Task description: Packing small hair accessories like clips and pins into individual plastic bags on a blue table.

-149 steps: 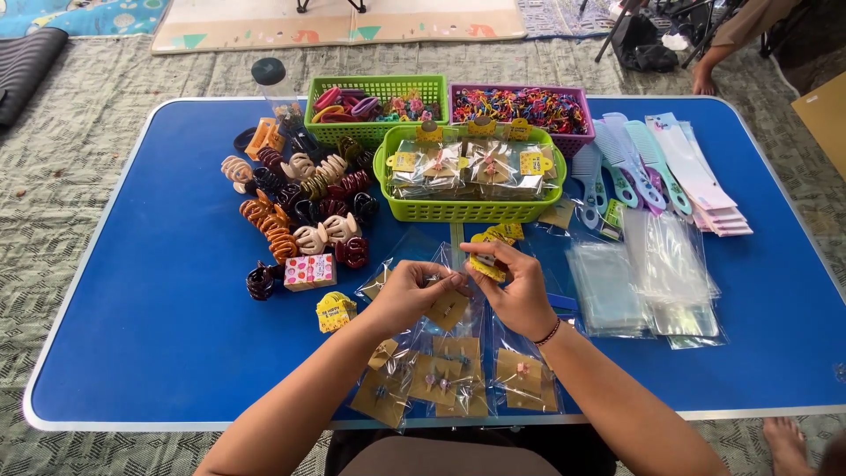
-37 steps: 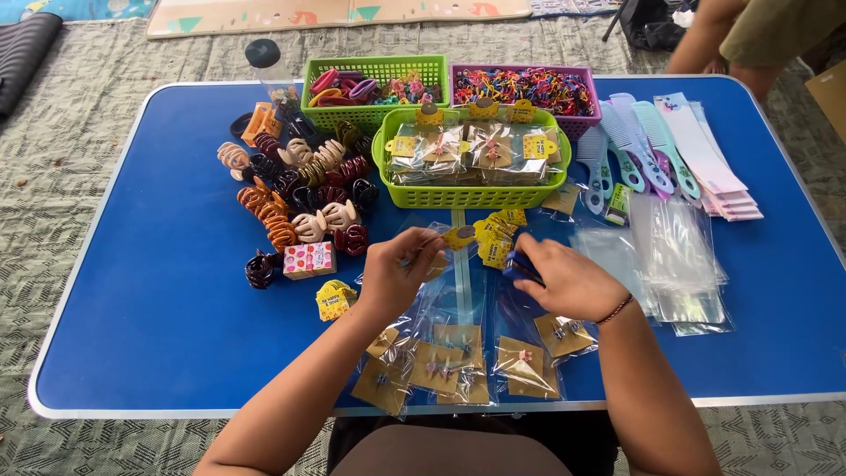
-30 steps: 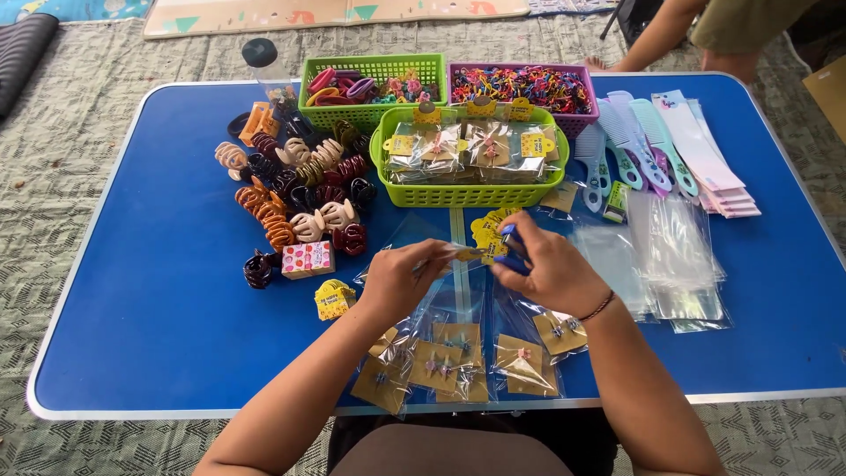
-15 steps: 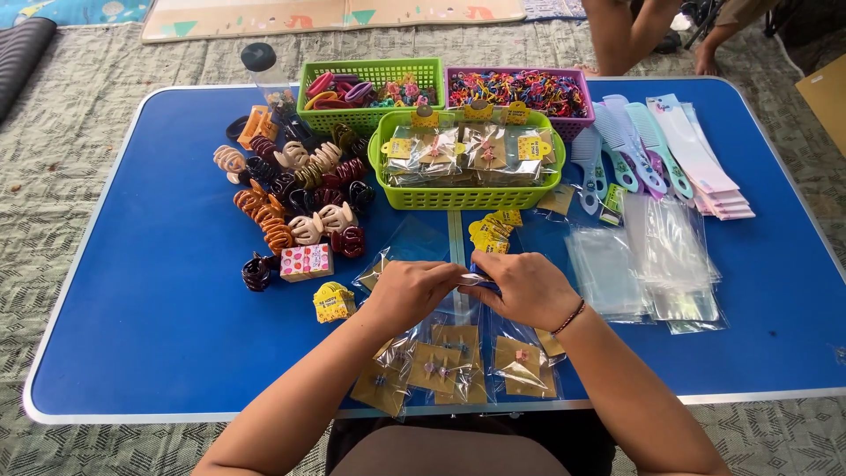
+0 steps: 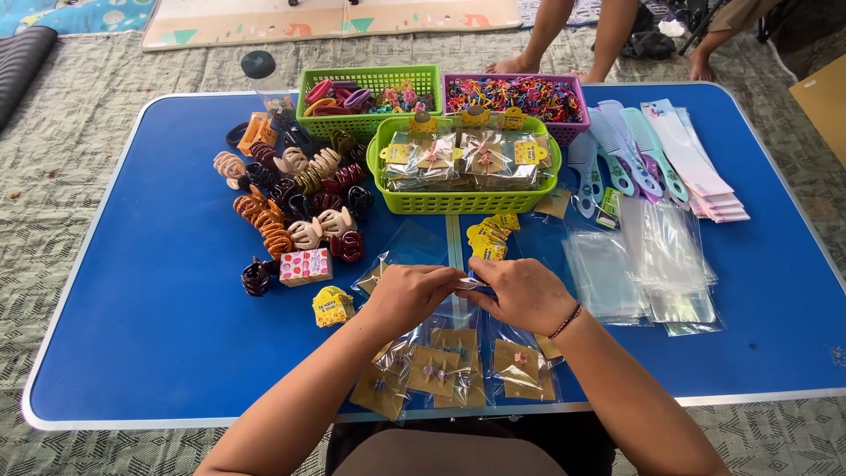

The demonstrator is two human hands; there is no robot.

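Pinching together over the blue table [image 5: 132, 353], the left hand [image 5: 407, 295] and right hand [image 5: 526, 293] both close their fingertips on a small clear plastic bag [image 5: 471, 284] — it is held between them, just above a row of bagged brown cards [image 5: 441, 370] at the table's near edge. Yellow tags [image 5: 486, 240] lie just beyond the hands, before a green basket [image 5: 463, 201] of packed bags — hair claws [image 5: 291, 198] are heaped to the left.
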